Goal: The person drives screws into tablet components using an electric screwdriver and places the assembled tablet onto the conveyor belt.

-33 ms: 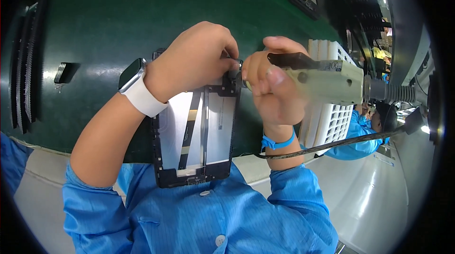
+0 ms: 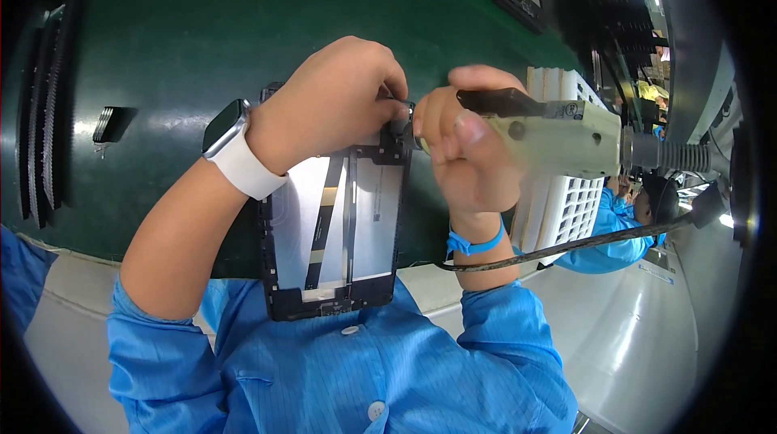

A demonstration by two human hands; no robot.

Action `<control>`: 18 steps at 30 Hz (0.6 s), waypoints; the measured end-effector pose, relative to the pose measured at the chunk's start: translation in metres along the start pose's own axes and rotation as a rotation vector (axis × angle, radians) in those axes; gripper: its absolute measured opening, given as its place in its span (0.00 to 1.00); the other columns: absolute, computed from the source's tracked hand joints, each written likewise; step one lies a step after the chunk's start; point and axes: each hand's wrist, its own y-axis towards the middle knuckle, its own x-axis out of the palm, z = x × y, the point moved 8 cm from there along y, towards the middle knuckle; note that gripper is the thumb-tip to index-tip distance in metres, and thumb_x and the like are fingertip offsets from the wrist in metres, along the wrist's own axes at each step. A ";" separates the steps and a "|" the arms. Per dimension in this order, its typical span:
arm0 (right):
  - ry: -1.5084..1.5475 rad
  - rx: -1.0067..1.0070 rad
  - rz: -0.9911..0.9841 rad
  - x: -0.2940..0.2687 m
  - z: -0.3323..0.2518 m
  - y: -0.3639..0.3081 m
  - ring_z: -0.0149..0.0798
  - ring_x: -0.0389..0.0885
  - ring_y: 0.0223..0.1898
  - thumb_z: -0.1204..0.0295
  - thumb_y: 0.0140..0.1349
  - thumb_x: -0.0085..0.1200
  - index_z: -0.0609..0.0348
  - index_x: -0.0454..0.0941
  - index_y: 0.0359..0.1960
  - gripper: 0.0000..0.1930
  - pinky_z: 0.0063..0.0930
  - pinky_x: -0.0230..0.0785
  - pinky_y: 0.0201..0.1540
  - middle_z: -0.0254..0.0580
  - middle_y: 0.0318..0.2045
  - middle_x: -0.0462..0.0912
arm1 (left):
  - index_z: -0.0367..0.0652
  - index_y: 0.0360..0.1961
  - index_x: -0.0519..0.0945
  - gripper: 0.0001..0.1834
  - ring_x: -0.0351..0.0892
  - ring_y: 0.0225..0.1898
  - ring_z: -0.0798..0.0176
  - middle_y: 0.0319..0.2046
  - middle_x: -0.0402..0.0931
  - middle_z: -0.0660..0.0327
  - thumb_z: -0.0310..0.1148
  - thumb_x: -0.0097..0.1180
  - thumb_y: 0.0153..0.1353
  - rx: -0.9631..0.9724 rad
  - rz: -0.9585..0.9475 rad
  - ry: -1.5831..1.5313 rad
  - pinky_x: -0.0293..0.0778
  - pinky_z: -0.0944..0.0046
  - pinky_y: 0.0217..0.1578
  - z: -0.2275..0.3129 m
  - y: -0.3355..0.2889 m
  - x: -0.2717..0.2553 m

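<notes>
Black-framed rectangular tablet body (image 2: pixel 376 207) overlaps the dark-green bench (image 2: pixel 194 37)'s near edge — left hand (image 2: pixel 340 102) arched over its top, grip unclear; right hand (image 2: pixel 477 151) wraps a pale cylindrical power tool (image 2: pixel 571 146).

Dark ridged strips (image 2: pixel 52 94) lie left, white gridded trays (image 2: pixel 557 211) right.

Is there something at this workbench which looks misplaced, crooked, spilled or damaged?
One thing: the opened tablet extends past the near edge of the green workbench, its lower end showing against the blue shirt, so that end looks unsupported. I see no spill or clear damage.
</notes>
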 end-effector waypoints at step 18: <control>0.010 -0.295 0.061 -0.061 -0.050 0.007 0.29 0.67 0.18 0.78 0.60 0.51 0.72 0.72 0.45 0.13 0.27 0.66 0.26 0.39 0.19 0.72 | 0.39 0.42 0.85 0.14 0.74 0.55 0.49 0.53 0.77 0.52 0.31 0.64 0.54 0.225 0.094 0.623 0.73 0.52 0.54 0.068 -0.050 0.014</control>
